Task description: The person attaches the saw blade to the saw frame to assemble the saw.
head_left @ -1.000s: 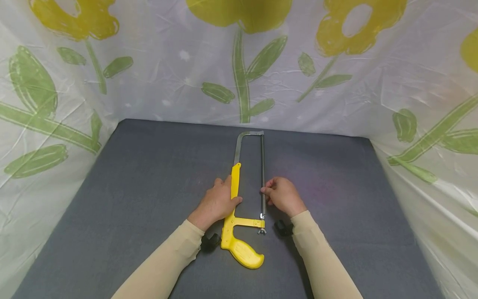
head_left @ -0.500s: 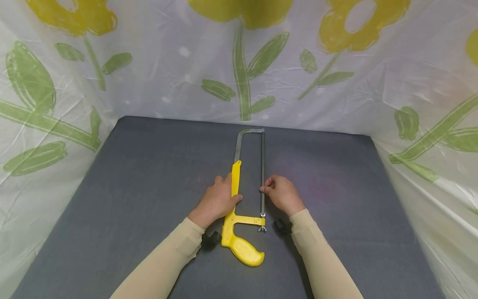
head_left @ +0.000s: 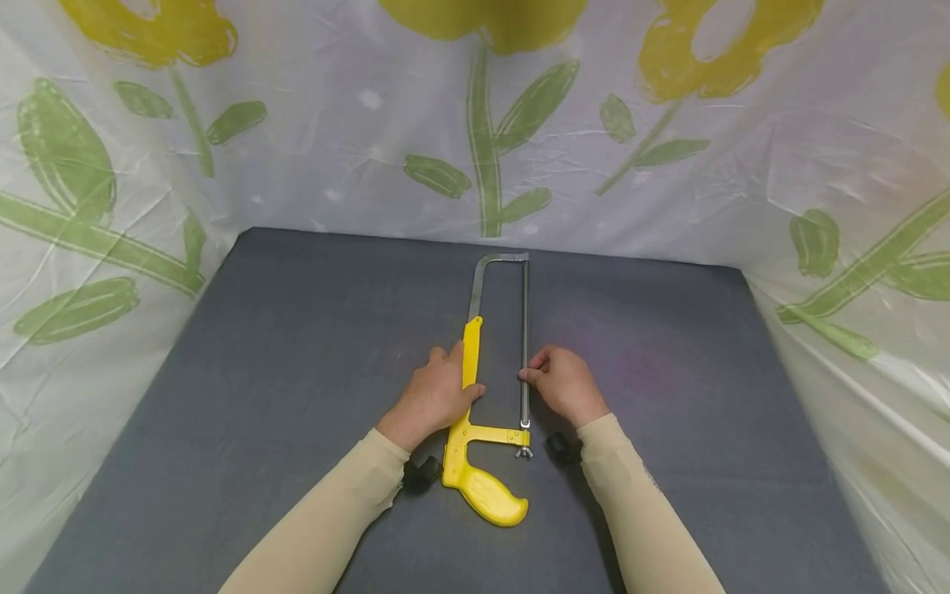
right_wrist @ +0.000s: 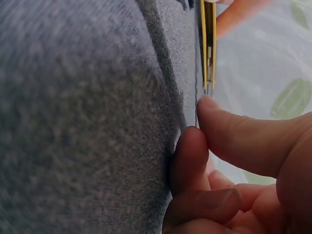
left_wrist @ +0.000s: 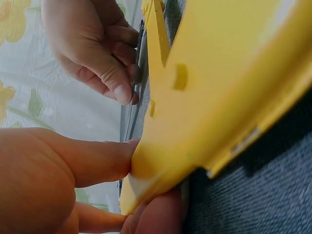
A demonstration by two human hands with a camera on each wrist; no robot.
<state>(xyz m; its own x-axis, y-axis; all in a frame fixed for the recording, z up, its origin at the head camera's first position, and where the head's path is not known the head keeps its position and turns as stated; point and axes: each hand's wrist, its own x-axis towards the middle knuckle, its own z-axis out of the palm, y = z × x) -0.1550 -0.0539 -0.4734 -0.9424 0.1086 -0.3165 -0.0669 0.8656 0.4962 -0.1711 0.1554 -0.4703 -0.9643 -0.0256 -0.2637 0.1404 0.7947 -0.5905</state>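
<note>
A hacksaw (head_left: 475, 396) with a yellow frame and handle (head_left: 490, 495) lies flat on the grey mat (head_left: 297, 330), its metal bow pointing away from me. My left hand (head_left: 434, 396) grips the yellow top bar of the frame (left_wrist: 204, 97), thumb on one side and fingers on the other. My right hand (head_left: 564, 384) pinches the thin steel blade (head_left: 524, 330) between thumb and fingertips (right_wrist: 195, 146) near its lower end. The blade's wing nut (head_left: 524, 452) shows just below.
A white plastic sheet (head_left: 475, 148) printed with yellow flowers and green leaves walls the mat at the back and both sides. Black wrist camera mounts (head_left: 564, 448) sit at both cuffs of the beige sleeves.
Both hands keep the same hold on the saw. The view has shifted slightly; nothing else has visibly moved.
</note>
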